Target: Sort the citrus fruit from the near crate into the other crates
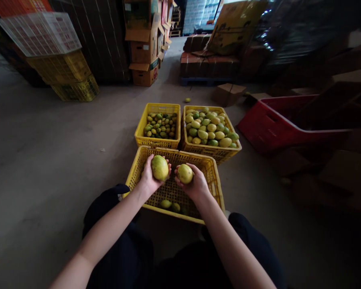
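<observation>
My left hand point(148, 180) is closed around a large yellow-green lemon point(160, 167). A smaller lemon point(185, 174) with dark specks sits in the fingers of my right hand point(199, 185). Both hands are above the near yellow crate point(215, 180), between my knees. On its bottom, by the near wall, lie a few lemons point(165, 204), partly in shadow. Two more yellow crates touch or nearly touch its far side. The left one point(156, 141) holds small green and yellow lemons point(161, 125); the right one point(206, 149) is heaped with larger lemons point(211, 127).
A red crate point(258, 126) stands to the right among cardboard boxes. One loose lemon point(187, 100) lies on the floor beyond the crates. Stacked crates point(74, 66) are at the far left, and stacked cartons point(143, 52) and a loaded pallet point(209, 66) stand behind.
</observation>
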Available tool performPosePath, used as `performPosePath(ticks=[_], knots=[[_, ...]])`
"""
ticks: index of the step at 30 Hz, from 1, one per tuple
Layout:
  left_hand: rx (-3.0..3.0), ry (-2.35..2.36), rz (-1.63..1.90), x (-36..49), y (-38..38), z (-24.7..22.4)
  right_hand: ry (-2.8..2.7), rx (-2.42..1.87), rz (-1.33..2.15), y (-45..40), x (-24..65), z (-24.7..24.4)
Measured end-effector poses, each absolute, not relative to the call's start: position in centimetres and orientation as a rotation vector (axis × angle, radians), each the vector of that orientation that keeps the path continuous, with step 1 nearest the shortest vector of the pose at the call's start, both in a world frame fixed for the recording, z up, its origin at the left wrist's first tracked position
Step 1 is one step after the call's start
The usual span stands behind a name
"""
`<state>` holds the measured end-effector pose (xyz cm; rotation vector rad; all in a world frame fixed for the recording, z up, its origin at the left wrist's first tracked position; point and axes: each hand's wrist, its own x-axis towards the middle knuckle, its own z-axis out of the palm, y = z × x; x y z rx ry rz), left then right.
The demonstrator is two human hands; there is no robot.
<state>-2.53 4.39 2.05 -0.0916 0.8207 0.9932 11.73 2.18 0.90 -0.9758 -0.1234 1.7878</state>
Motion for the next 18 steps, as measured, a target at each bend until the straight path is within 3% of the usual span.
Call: performPosePath(ticks=[18], knots=[[-0.186,0.895,0.919,-2.7,4.7,1.0,0.056,-1.103,1.776,2.2,11.1,2.5]])
